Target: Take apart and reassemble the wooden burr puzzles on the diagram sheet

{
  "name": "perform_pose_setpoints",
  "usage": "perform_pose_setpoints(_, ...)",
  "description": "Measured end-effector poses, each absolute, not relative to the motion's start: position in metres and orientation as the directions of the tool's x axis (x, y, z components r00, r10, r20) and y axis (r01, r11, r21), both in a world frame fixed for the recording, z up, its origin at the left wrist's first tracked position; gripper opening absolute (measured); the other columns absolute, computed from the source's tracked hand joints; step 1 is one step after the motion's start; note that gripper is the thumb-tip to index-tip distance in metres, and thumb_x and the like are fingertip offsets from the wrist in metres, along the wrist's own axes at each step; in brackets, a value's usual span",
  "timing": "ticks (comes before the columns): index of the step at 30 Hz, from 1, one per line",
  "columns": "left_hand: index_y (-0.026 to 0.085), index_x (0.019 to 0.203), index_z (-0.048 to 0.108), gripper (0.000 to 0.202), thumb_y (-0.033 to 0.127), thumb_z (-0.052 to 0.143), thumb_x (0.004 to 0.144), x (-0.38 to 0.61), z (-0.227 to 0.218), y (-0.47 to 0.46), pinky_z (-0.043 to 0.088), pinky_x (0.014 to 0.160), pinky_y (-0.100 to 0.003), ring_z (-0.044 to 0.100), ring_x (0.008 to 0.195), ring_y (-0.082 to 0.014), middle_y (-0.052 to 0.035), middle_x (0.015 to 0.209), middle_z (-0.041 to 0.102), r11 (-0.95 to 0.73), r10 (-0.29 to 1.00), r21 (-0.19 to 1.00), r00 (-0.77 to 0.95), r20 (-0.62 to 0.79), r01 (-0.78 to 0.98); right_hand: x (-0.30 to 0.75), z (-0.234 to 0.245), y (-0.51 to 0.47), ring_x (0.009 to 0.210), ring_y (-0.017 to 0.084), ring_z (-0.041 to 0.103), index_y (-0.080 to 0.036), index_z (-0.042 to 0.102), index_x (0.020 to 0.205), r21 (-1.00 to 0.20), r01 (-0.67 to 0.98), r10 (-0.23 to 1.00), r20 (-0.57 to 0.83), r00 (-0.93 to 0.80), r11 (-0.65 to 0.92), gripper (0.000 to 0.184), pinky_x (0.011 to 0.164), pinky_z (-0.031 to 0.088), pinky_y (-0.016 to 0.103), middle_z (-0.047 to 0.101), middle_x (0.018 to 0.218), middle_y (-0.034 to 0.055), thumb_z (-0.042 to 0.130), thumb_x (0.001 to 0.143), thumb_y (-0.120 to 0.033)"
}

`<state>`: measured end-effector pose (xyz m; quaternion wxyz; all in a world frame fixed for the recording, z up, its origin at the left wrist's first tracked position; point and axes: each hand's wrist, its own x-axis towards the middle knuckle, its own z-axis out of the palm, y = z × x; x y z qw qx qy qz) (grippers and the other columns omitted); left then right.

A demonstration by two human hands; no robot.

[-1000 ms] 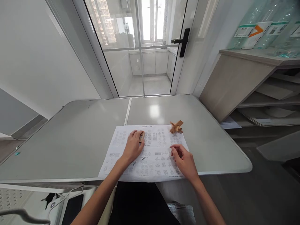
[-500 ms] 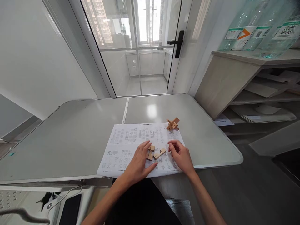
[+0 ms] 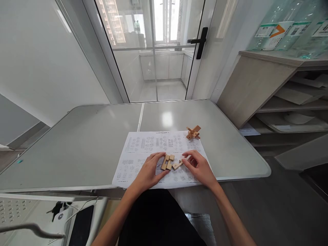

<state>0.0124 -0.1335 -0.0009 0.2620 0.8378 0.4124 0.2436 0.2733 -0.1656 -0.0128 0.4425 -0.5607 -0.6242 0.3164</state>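
On grey worktop (image 3: 77,147) before glass door (image 3: 153,68): printed sheet (image 3: 138,147) carries loose wooden pieces (image 3: 167,162); left hand (image 3: 148,172) grip open, touching them; right hand (image 3: 201,167) curled at notched piece (image 3: 176,166), grip unclear. Assembled puzzle (image 3: 193,132) at sheet's far corner.

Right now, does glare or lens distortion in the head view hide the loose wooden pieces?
Head view: no; the wooden pieces are sharp and evenly lit between left hand and right hand; one glare patch sits farther back on the table; the window is blown out; wide-angle bending curves the edges.
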Motion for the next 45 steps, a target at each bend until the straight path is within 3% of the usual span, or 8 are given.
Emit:
perform_pose_setpoints(4,0.031,0.151,0.048,0.073,0.04,0.083,0.088,0.01,-0.004,-0.135,0.049,0.116,-0.053,0.058,0.136,-0.0325,-0.0095,0.144,0.063,-0.463,0.856,0.698,0.48,0.192,0.546,0.273,-0.01,-0.167,0.076,0.017,0.064,-0.026,0.073,0.117,-0.856,0.456,0.97,0.218,-0.107,0.242,0.028,0.069,0.054,0.032,0.064,0.125,0.0082,0.072,0.096,-0.044)
perform_pose_setpoints(11,0.029,0.144,0.057,0.08,0.046,0.094,0.075,0.006,0.007,-0.137,0.052,0.106,-0.049,0.066,0.113,-0.0283,-0.0078,0.13,0.068,-0.311,0.921,0.858,0.353,0.165,0.409,0.274,-0.016,-0.166,0.083,0.021,0.066,-0.028,0.07,0.125,-0.83,0.496,0.965,0.188,-0.184,0.257,0.027,0.075,0.054,0.035,0.068,0.122,0.0071,0.068,0.099,-0.036)
perform_pose_setpoints(17,0.027,0.134,0.07,0.076,0.054,0.096,0.068,0.0,0.011,-0.145,0.048,0.106,-0.042,0.064,0.112,-0.0279,-0.0094,0.132,0.066,-0.148,0.934,0.987,0.335,0.121,0.058,0.274,-0.021,-0.163,0.078,0.021,0.064,-0.024,0.073,0.109,-0.855,0.469,0.974,0.219,-0.058,0.22,0.02,0.071,0.054,0.035,0.069,0.108,0.0071,0.064,0.099,-0.039)
perform_pose_setpoints(22,0.022,0.133,0.072,0.093,0.079,0.087,0.061,-0.001,0.011,-0.166,0.046,0.092,-0.036,0.06,0.097,-0.0247,-0.0066,0.097,0.07,0.003,0.946,0.985,0.32,0.054,-0.174,0.276,-0.024,-0.162,0.084,0.023,0.066,-0.022,0.072,0.108,-0.916,0.368,0.976,0.203,0.08,0.16,0.027,0.08,0.056,0.037,0.071,0.106,0.0078,0.068,0.096,-0.046)
perform_pose_setpoints(27,0.02,0.125,0.076,0.101,0.089,0.083,0.052,0.008,0.02,-0.18,0.044,0.096,-0.038,0.057,0.093,-0.0236,-0.0065,0.091,0.068,0.027,0.968,0.947,0.245,0.055,-0.32,0.26,-0.006,-0.171,0.088,0.022,0.068,-0.021,0.067,0.116,-0.983,0.15,0.986,0.119,0.113,0.102,0.035,0.084,0.057,0.037,0.072,0.096,0.0052,0.072,0.095,-0.05)
perform_pose_setpoints(31,0.021,0.13,0.076,0.097,0.082,0.087,0.056,0.014,0.028,-0.183,0.047,0.094,-0.037,0.056,0.089,-0.0215,-0.0068,0.094,0.069,-0.02,0.973,0.944,0.211,0.094,-0.328,0.238,0.038,-0.191,0.089,0.021,0.069,-0.024,0.069,0.111,-0.993,-0.013,0.99,0.112,0.085,0.113,0.03,0.082,0.059,0.034,0.074,0.1,0.004,0.077,0.093,-0.046)
perform_pose_setpoints(36,0.026,0.143,0.069,0.078,0.059,0.09,0.076,0.021,0.033,-0.196,0.049,0.103,-0.036,0.06,0.096,-0.0188,-0.011,0.137,0.069,-0.044,0.996,0.943,0.057,0.066,-0.329,0.209,0.08,-0.217,0.088,0.02,0.074,-0.028,0.073,0.111,-0.992,-0.072,0.993,0.098,0.068,0.102,0.02,0.081,0.062,0.033,0.078,0.098,0.0011,0.077,0.094,-0.036)
perform_pose_setpoints(45,0.029,0.152,0.059,0.074,0.033,0.087,0.084,0.024,0.035,-0.214,0.05,0.116,-0.04,0.057,0.144,-0.0333,-0.0105,0.151,0.066,0.067,0.994,0.948,0.106,-0.036,-0.312,0.181,0.064,-0.23,0.104,0.024,0.078,-0.027,0.075,0.116,-0.993,0.011,0.987,0.115,0.11,0.114,0.018,0.093,0.065,0.037,0.08,0.117,0.0042,0.07,0.099,-0.03)
